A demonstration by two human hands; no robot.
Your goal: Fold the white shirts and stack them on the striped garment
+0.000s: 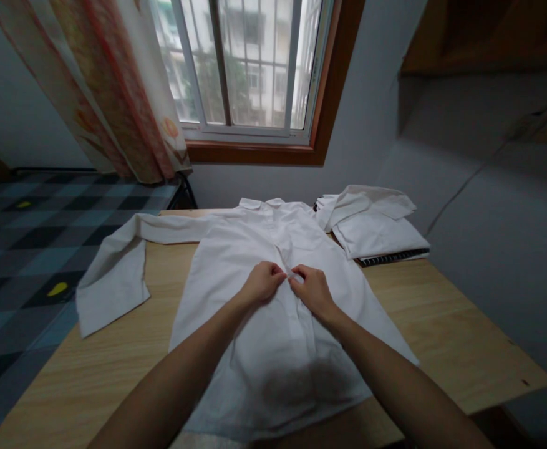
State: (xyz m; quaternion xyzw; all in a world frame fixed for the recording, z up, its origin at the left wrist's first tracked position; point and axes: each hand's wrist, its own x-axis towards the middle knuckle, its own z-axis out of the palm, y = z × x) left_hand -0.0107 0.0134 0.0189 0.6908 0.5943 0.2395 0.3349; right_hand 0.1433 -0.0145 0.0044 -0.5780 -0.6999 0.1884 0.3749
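- Left hand point(264, 282) and right hand point(312, 288) pinched the front of a white collared shirt point(266, 330).
- It lay under them on a wooden table point(446, 318).
- White clothes point(378, 234) sat beyond, to their right.

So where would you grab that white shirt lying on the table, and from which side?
Probably by the front strip, coming from the near side, one hand on each flank, where the left hand and right hand pinch. Its edge bunches up there, while most of the white shirt lies spread flat.
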